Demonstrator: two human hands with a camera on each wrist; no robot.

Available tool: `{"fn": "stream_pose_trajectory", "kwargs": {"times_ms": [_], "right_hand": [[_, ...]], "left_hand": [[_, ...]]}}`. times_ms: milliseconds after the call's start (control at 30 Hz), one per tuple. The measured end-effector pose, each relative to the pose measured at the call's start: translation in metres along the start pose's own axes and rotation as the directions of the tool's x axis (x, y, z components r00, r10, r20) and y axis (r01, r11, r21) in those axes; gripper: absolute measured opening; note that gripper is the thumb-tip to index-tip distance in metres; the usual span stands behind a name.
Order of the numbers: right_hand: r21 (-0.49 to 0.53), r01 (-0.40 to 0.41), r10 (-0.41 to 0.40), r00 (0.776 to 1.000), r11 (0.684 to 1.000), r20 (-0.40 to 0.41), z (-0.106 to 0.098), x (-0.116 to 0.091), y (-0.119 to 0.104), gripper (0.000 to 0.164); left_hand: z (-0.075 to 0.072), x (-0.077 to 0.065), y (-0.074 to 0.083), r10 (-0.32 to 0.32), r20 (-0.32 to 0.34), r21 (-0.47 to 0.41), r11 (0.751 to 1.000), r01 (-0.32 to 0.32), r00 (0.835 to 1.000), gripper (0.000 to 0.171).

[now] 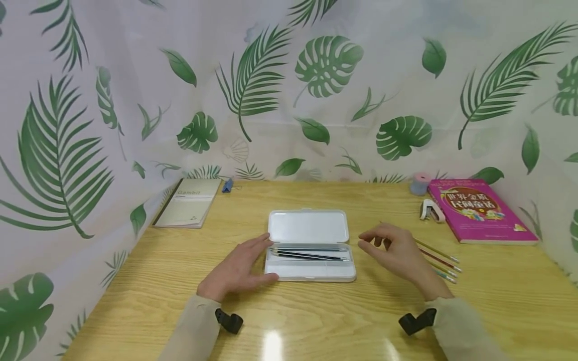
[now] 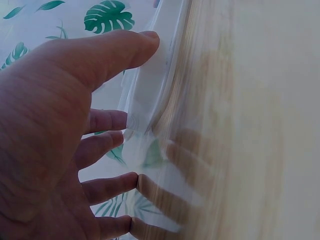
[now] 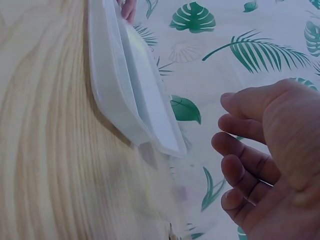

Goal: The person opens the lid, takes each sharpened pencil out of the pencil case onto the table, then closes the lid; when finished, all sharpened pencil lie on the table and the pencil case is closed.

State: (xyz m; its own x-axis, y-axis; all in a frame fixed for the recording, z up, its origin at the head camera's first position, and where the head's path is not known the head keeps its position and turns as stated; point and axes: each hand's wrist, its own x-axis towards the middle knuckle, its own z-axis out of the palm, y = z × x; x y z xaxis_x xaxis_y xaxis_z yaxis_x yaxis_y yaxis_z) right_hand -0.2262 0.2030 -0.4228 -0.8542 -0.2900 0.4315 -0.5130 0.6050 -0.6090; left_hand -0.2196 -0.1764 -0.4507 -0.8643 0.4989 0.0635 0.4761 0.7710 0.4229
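Touching white case (image 1: 316, 272), left fingers (image 1: 256, 242) spread; right fingers (image 1: 374, 233) beside it, loosely curled, empty.

Three eyes on one white case (image 1: 311, 272)

Up top, the head camera looks forward and down, wide across the desk (image 1: 316, 321), the left grip (image 1: 239, 268), the right grip (image 1: 399, 253) and the leafy backdrop (image 1: 271, 155). Down to the left wrist: close behind the grip, the world tipped sideways, desk to the right. Across to the right wrist: equally close, tipped the other way, desk left! Case and backdrop show in all three, and left fingertips (image 3: 129, 10) peek into the right wrist's top edge.
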Motion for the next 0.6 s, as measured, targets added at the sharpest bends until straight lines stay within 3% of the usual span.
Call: {"fn": "stream_pose_trajectory", "kwargs": {"times_ms": [333, 600], "right_hand": [[-0.017, 0.024, -0.021, 0.992, 1.000, 0.128, 0.007, 0.001, 0.000, 0.011], [-0.040, 0.027, -0.013, 0.949, 0.999, 0.315, 0.018, -0.003, -0.002, 0.021]], "left_hand": [[0.001, 0.003, 0.004, -0.024, 0.008, 0.016, 1.000, 0.023, 1.000, 0.084], [0.002, 0.000, 0.005, -0.040, 0.011, 0.007, 0.999, 0.040, 0.999, 0.085]]}}
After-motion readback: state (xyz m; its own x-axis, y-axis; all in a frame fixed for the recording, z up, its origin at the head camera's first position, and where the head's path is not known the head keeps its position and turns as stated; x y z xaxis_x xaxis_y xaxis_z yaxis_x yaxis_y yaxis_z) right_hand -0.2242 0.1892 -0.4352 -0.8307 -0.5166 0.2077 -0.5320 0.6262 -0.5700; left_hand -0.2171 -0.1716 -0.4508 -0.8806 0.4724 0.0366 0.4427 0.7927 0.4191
